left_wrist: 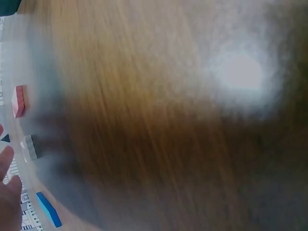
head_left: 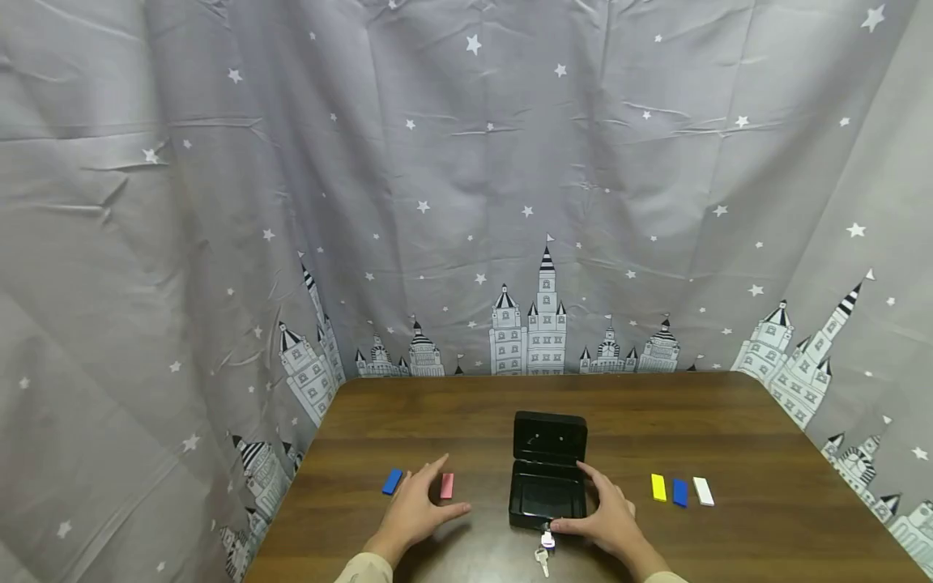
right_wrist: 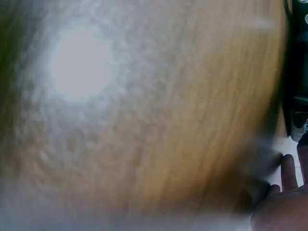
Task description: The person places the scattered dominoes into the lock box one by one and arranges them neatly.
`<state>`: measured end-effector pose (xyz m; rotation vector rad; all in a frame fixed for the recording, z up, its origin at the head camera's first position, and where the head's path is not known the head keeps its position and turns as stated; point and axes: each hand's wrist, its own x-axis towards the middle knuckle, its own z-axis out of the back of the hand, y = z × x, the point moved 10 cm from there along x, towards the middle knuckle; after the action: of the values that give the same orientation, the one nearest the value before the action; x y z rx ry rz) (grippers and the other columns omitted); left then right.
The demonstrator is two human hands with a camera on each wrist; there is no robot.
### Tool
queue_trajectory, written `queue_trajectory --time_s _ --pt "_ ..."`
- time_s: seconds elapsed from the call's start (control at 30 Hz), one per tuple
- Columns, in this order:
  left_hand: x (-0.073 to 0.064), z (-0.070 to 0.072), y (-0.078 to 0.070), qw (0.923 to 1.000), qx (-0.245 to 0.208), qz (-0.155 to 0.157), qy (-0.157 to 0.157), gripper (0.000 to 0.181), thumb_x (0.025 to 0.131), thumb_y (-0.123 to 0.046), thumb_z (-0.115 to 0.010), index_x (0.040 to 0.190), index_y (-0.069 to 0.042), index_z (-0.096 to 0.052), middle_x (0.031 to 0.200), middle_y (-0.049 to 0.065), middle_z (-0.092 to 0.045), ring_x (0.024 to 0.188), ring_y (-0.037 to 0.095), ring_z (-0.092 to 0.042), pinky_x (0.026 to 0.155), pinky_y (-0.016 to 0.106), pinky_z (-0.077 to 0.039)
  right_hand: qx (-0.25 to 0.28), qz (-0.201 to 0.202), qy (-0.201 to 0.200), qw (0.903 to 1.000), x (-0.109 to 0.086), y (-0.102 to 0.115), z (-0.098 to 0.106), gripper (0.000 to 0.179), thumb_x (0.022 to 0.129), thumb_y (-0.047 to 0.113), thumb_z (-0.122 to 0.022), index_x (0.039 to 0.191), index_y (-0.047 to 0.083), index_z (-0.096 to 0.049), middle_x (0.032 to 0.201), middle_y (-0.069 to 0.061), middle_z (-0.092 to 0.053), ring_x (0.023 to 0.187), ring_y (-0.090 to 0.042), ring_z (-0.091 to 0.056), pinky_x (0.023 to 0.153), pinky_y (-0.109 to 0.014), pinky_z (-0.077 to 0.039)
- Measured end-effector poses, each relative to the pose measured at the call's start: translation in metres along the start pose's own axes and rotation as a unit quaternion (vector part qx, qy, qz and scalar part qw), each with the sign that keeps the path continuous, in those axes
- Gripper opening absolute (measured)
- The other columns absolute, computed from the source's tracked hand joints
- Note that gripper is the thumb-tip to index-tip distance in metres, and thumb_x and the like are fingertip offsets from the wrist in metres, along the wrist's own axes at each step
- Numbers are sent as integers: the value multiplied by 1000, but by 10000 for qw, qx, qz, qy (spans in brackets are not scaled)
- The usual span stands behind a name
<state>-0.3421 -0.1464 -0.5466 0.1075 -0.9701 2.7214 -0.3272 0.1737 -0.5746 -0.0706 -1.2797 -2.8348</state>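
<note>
A small black cash box (head_left: pixel 548 490) stands on the table with its lid raised. My right hand (head_left: pixel 608 518) holds the box by its right side, thumb at the front edge and index finger by the hinge corner. A ring of keys (head_left: pixel 543 559) hangs at the front lock, beside that thumb. My left hand (head_left: pixel 415 510) hovers with fingers spread and nothing in it, near a pink block (head_left: pixel 447 486) and a blue block (head_left: pixel 392 482). Between those two, the left wrist view shows a whitish block (left_wrist: pixel 29 147), which the hand hides in the head view.
Right of the box lie a yellow block (head_left: pixel 658 487), a second blue block (head_left: pixel 680 493) and a white block (head_left: pixel 703 491) in a row. The brown wooden table (head_left: pixel 437 405) ends at a grey curtain (head_left: pixel 452 202) printed with stars and castles.
</note>
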Motion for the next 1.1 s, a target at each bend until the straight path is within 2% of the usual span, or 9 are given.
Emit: queue_trajectory --time_s 0.13,0.3,0.4,0.63,0.83,1.1 --pt "1 -3 1 9997 -170 -95 152 85 76 -47 -86 142 -3 -55 140 23 -55 134 49 -42 111 66 -19 106 -17 -13 9999 -1 -3 0 108 59 49 -95 149 13 -48 142 -19 -55 125 -43 -44 94 -68 -24" --pt "3 -5 8 9990 -329 136 285 81 76 -39 -88 141 -5 -56 142 25 -53 134 57 -36 106 71 -22 316 0 -5 9995 0 -5 -2 105 60 48 -95 149 16 -49 145 -18 -52 127 -44 -41 96 -69 -20" --pt "4 -4 10 9989 -316 174 304 77 77 -33 -89 141 -5 -57 142 26 -53 134 58 -35 105 72 -23 437 -24 3 9990 1 -6 -2 103 60 46 -96 147 18 -50 146 -17 -51 128 -44 -39 97 -69 -18" --pt "5 -3 9 9995 -206 -88 229 63 79 -16 -86 135 -2 -61 136 28 -56 132 54 -41 108 66 -26 540 -144 34 9984 1 -9 -3 103 59 47 -96 146 18 -50 148 -19 -49 129 -46 -37 98 -69 -17" --pt "5 -4 11 9997 -113 -108 185 59 79 -13 -85 133 -3 -64 133 28 -59 131 52 -44 108 65 -27 696 -225 67 9973 -1 -13 -6 102 59 45 -96 146 19 -50 147 -19 -49 129 -45 -36 97 -68 -16" --pt "11 -8 14 9994 -169 -82 275 56 80 -13 -85 131 -4 -65 134 25 -59 132 54 -41 108 66 -26 711 -302 95 9970 -1 -16 -4 101 60 46 -96 147 21 -50 148 -18 -48 130 -44 -35 98 -67 -15"
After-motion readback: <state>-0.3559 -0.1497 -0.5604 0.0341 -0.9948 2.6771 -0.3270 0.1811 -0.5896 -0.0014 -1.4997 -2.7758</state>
